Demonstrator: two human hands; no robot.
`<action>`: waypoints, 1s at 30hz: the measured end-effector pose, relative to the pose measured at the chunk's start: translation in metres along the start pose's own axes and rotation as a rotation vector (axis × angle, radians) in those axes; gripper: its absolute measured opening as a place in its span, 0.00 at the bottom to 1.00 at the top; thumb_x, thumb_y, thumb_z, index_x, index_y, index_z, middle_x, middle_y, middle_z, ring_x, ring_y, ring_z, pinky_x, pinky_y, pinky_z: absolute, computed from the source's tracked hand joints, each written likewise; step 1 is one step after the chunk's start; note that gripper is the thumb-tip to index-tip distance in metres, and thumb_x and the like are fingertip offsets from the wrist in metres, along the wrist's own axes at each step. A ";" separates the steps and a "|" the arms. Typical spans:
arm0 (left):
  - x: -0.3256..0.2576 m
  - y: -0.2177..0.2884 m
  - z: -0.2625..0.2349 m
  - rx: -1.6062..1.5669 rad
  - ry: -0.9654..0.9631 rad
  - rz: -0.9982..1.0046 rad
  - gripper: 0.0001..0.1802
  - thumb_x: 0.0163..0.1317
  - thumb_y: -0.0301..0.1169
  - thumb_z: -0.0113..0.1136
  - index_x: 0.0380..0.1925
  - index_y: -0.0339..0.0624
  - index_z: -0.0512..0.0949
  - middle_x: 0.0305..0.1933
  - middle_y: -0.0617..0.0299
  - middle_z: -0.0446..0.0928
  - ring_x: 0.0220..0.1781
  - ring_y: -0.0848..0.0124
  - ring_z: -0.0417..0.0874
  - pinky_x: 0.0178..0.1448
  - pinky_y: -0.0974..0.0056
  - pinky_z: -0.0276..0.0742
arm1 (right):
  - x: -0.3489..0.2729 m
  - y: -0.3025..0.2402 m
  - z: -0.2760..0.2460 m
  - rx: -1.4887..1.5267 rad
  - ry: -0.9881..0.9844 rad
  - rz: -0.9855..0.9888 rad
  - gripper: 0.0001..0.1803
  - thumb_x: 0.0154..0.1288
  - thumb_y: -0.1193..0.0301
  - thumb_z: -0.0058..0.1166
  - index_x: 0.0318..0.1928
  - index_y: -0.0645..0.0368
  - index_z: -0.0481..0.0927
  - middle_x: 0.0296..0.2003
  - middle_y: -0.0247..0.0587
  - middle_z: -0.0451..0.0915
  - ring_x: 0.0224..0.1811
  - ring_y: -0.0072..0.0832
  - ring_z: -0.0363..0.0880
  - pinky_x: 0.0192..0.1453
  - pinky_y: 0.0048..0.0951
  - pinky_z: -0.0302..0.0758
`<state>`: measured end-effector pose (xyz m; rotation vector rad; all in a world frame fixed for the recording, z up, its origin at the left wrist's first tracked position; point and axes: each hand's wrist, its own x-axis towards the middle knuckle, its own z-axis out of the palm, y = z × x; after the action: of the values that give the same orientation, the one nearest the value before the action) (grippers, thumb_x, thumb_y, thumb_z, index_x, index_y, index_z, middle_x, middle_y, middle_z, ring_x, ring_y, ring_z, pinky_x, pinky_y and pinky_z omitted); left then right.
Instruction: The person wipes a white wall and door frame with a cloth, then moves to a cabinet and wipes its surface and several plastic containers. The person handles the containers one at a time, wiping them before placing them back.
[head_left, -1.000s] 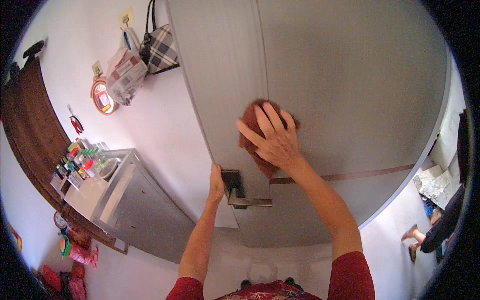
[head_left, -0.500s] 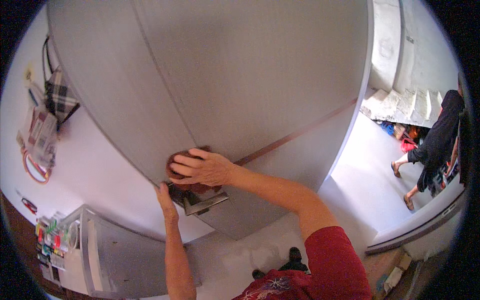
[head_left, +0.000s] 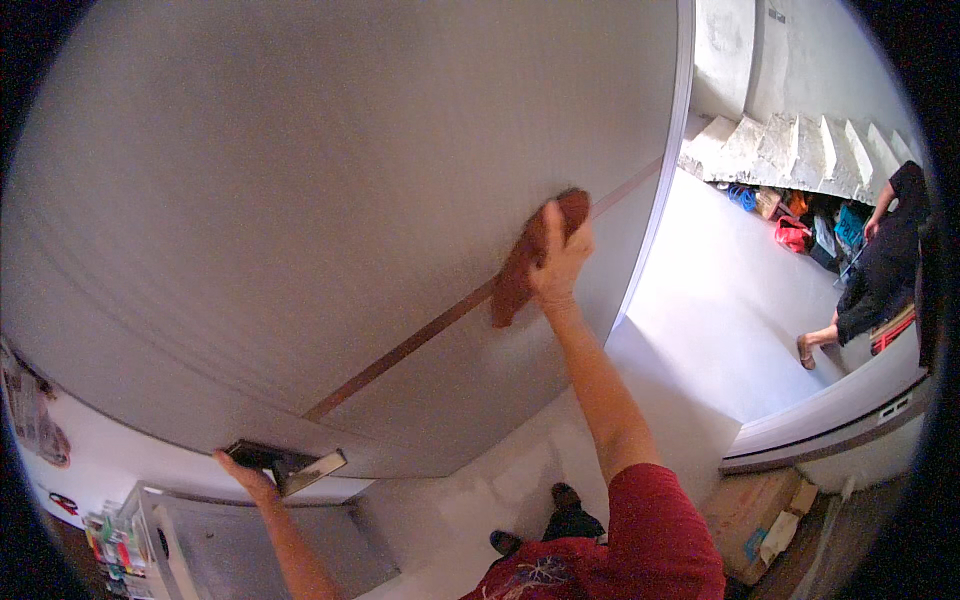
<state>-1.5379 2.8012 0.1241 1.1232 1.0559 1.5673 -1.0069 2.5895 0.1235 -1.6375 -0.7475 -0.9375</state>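
A large grey door (head_left: 330, 200) with a reddish-brown stripe across it fills the middle of the view. My right hand (head_left: 562, 262) presses a reddish-brown cloth (head_left: 515, 285) against the door's face, over the stripe. Its fingers are bent around the cloth, slightly blurred. Beside the dark plate and metal lever of the door handle (head_left: 312, 472), my left hand (head_left: 248, 474) grips the door's edge. Part of that hand's fingers is hidden at the edge.
Beyond the doorway at right, a person in dark clothes (head_left: 885, 265) stands near concrete stairs (head_left: 790, 150) with a heap of bags (head_left: 793, 235) under them. A cardboard box (head_left: 755, 515) sits at lower right. A grey cabinet (head_left: 260, 545) stands at lower left.
My right hand has slid the cloth from above the handle up and right along the stripe. The door and my left hand now appear lower left. The person outside has shifted.
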 end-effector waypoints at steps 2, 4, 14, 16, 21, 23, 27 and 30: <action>-0.004 0.002 0.010 0.061 0.094 0.064 0.40 0.66 0.57 0.37 0.68 0.40 0.48 0.67 0.53 0.55 0.65 0.59 0.59 0.69 0.54 0.52 | 0.012 0.045 0.006 0.023 0.112 0.218 0.37 0.47 0.69 0.58 0.62 0.43 0.66 0.66 0.61 0.51 0.64 0.55 0.54 0.65 0.54 0.51; -0.003 0.002 0.012 0.119 0.191 0.133 0.39 0.67 0.57 0.36 0.68 0.41 0.47 0.67 0.53 0.54 0.64 0.58 0.59 0.68 0.53 0.53 | 0.018 0.089 0.011 0.033 0.223 0.395 0.34 0.52 0.68 0.55 0.62 0.44 0.65 0.64 0.58 0.55 0.63 0.54 0.58 0.63 0.52 0.54; 0.025 -0.019 -0.042 0.304 0.148 0.258 0.42 0.66 0.59 0.32 0.69 0.44 0.40 0.69 0.53 0.48 0.67 0.56 0.55 0.69 0.49 0.51 | -0.201 0.235 0.046 -0.029 -0.031 1.272 0.40 0.63 0.49 0.43 0.66 0.63 0.51 0.64 0.58 0.53 0.64 0.51 0.57 0.64 0.46 0.59; 0.021 -0.021 -0.027 0.461 0.137 0.309 0.43 0.65 0.61 0.31 0.69 0.44 0.39 0.70 0.53 0.46 0.68 0.55 0.54 0.70 0.49 0.50 | -0.246 0.243 0.052 -0.238 -0.295 1.199 0.43 0.61 0.57 0.52 0.69 0.59 0.46 0.68 0.57 0.45 0.66 0.53 0.54 0.63 0.50 0.61; 0.035 -0.023 -0.095 0.060 0.216 -0.034 0.42 0.60 0.66 0.37 0.62 0.44 0.57 0.61 0.55 0.60 0.61 0.57 0.61 0.66 0.52 0.55 | -0.229 0.169 0.072 -0.610 -0.742 0.943 0.35 0.64 0.59 0.48 0.67 0.56 0.53 0.68 0.53 0.47 0.66 0.51 0.54 0.66 0.47 0.59; 0.027 -0.026 -0.037 0.041 0.239 -0.032 0.39 0.61 0.64 0.38 0.58 0.43 0.62 0.54 0.58 0.65 0.55 0.60 0.64 0.62 0.55 0.59 | -0.191 0.179 0.060 -0.252 -0.261 1.095 0.31 0.66 0.60 0.46 0.66 0.55 0.55 0.67 0.53 0.50 0.66 0.51 0.55 0.66 0.47 0.58; 0.004 -0.008 -0.008 0.088 0.263 0.074 0.33 0.66 0.56 0.37 0.56 0.38 0.62 0.52 0.59 0.65 0.52 0.64 0.65 0.60 0.59 0.61 | -0.084 0.091 0.051 -0.171 0.241 0.505 0.30 0.69 0.53 0.35 0.65 0.56 0.58 0.55 0.55 0.62 0.55 0.48 0.62 0.60 0.44 0.58; 0.004 -0.018 -0.002 0.180 0.258 0.253 0.27 0.69 0.50 0.37 0.51 0.36 0.65 0.48 0.59 0.67 0.48 0.67 0.67 0.57 0.62 0.64 | -0.057 -0.023 0.031 -0.089 0.180 0.400 0.29 0.67 0.58 0.38 0.66 0.55 0.56 0.57 0.59 0.59 0.56 0.49 0.62 0.62 0.44 0.56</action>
<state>-1.5376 2.8091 0.1070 1.2375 1.2858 1.8849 -1.0483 2.6245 0.0809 -1.6727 -0.2438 -0.8211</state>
